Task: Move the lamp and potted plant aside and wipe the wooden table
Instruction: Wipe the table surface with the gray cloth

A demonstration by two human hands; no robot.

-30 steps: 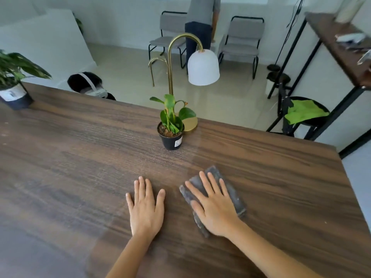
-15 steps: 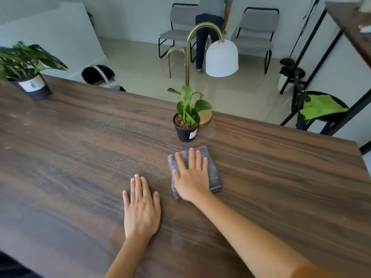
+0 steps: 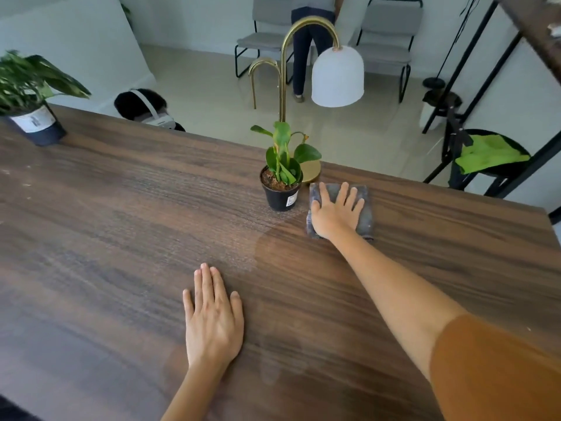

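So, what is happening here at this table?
A person is wiping the wooden table. The right hand presses flat on a grey cloth just right of the small potted plant. The left hand lies flat on the wood. The lamp stands behind the plant at the far edge.

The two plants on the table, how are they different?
The small potted plant stands mid-table at the far edge, in front of the brass lamp; the big potted plant sits at the far left corner. The small one has a few plain green leaves; the big one is bushier, with streaky leaves. The small pot's sticker is tiny; the big pot's label wraps wide. Both pots are dark and upright on the wooden table.
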